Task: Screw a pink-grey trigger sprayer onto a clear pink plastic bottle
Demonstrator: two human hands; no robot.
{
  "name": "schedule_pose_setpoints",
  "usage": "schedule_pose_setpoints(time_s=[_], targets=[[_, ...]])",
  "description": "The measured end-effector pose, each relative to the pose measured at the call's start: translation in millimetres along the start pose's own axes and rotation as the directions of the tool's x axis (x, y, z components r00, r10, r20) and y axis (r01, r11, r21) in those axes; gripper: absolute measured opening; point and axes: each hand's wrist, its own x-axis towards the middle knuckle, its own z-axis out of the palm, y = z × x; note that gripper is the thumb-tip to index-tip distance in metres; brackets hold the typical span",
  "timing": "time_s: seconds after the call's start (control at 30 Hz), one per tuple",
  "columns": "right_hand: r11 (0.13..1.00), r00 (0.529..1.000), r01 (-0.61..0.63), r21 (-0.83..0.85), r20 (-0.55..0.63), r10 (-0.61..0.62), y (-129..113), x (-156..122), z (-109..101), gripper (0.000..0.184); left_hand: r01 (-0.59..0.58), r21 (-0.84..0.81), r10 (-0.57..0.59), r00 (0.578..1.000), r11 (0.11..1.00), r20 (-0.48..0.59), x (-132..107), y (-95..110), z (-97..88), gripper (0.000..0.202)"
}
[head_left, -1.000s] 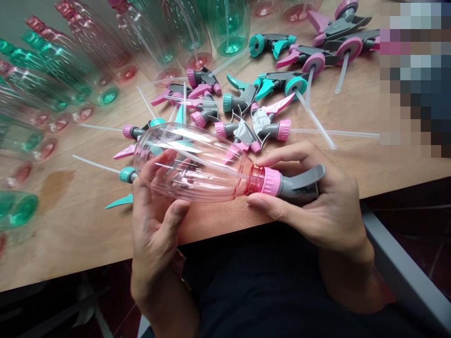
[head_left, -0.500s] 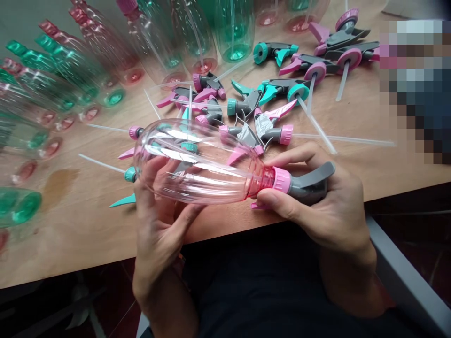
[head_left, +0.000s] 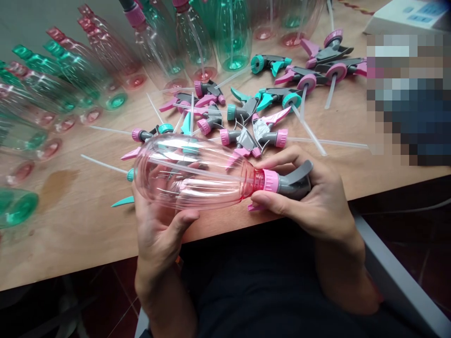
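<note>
A clear pink spray bottle lies sideways between my hands above the table, its base to the left. My left hand cradles the wide body from below; its fingers show blurred through the plastic and its thumb rests along the near side. At the neck, my right hand has thumb and fingers closed around the pink collar of the grey trigger sprayer. The sprayer sits on the bottle's neck, and its thin dip tube runs inside the bottle. A pink trigger shows under my right thumb.
Loose trigger sprayers in pink, teal and grey lie behind the bottle, tubes pointing several ways. Rows of pink and green bottles stand at the back left. A green bottle is at the left edge. A white box sits back right.
The bottle and both hands appear slightly lower, with my right hand further left in view. My left fingers have shifted on the body. My right hand keeps hold of the sprayer end.
</note>
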Motion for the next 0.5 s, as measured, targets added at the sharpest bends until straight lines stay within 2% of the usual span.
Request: schedule_pose_setpoints(time_s=[0.1, 0.17, 0.23, 0.37, 0.5], targets=[[0.993, 0.993, -0.109, 0.042, 0.040, 0.107, -3.7, 0.1, -0.3, 0.032, 0.050, 0.020, -0.050, 0.999, 0.999, 0.011, -1.9, 6.0, 2.4, 0.092], [0.989, 0.990, -0.130, 0.062, 0.063, 0.127, -4.8, 0.3, -1.1, 0.030, 0.072, 0.017, -0.072, 0.997, 0.997, -0.005, -3.6, 8.8, 3.8, 0.091], [0.996, 0.992, -0.082, 0.020, 0.096, 0.080, -4.1, 0.9, -1.7, 0.031, 0.094, 0.003, -0.094, 0.995, 0.996, -0.017, -5.0, 8.7, 3.7, 0.089], [0.986, 0.983, 0.099, -0.131, 0.168, -0.077, 1.2, 2.0, -0.1, 0.033, 0.117, -0.033, -0.118, 0.992, 0.993, -0.041, -6.1, 3.4, 0.6, 0.083], [0.960, 0.978, 0.185, -0.209, 0.134, -0.159, 6.1, -0.1, 2.3, 0.036, 0.161, -0.065, -0.163, 0.986, 0.985, -0.027, -4.2, 3.4, 0.8, 0.089]])
